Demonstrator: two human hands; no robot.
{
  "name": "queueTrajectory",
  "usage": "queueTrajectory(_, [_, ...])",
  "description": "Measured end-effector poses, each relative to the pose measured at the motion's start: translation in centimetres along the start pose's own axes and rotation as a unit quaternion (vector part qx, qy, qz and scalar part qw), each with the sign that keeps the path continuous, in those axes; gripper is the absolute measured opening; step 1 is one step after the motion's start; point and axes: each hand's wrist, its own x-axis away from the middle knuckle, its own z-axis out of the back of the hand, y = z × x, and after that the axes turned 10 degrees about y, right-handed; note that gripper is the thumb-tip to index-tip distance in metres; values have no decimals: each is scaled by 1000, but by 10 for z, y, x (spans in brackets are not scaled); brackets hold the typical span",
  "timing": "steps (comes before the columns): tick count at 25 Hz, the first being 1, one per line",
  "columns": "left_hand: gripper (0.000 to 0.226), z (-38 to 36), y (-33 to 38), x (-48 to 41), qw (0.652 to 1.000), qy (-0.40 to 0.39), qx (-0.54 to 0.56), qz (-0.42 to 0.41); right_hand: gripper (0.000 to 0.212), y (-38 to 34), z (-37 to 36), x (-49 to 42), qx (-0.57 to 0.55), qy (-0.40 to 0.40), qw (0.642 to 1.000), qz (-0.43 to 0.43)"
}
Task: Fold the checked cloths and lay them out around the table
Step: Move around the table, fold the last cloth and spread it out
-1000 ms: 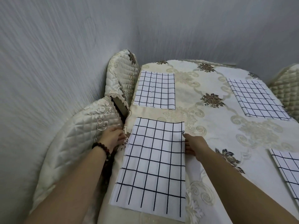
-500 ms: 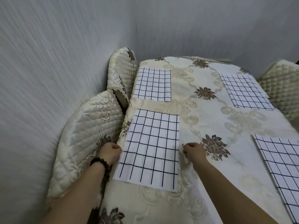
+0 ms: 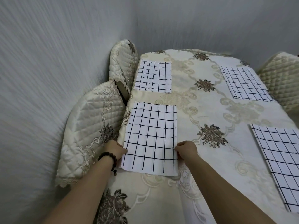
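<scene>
A folded white cloth with a black check, the near-left cloth [image 3: 152, 136], lies flat at the table's left edge. My left hand [image 3: 115, 149] pinches its left edge low down, a bead bracelet on that wrist. My right hand [image 3: 186, 149] pinches its right edge at the same height, fingers curled. Three more folded checked cloths lie flat: a far-left cloth [image 3: 153, 76], a far-right cloth [image 3: 244, 84] and a near-right cloth [image 3: 281, 160], which runs out of view at the right.
The table [image 3: 202, 110] wears a cream cloth with brown flower patterns. Two quilted cream chair backs [image 3: 90, 126] [image 3: 123, 62] stand against its left side, close to a grey wall. Another quilted chair [image 3: 281, 78] stands at the far right.
Both hands have slid down the near-left cloth's side edges toward me and still hold them. The view has pulled back, showing more of the table's near end.
</scene>
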Motion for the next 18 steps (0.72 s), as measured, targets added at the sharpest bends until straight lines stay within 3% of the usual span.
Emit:
queueTrajectory(6, [21,-1,-7,5,1000,14,-17,-8,14,3,0,0,-17,-5,1000,-9])
queueTrajectory(9, [23,3,-5,13,997,35,-71,-25,8,6,0,4,-8,6,1000,-2])
queueTrajectory(13, [25,8,-6,21,983,68,-160,-58,15,7,3,7,3,29,999,13])
queueTrajectory(15, [25,5,-5,18,969,134,-172,-112,26,5,3,10,42,70,995,62])
queueTrajectory(18, [32,-17,2,15,925,200,-151,-285,37,0,-7,17,114,112,952,260])
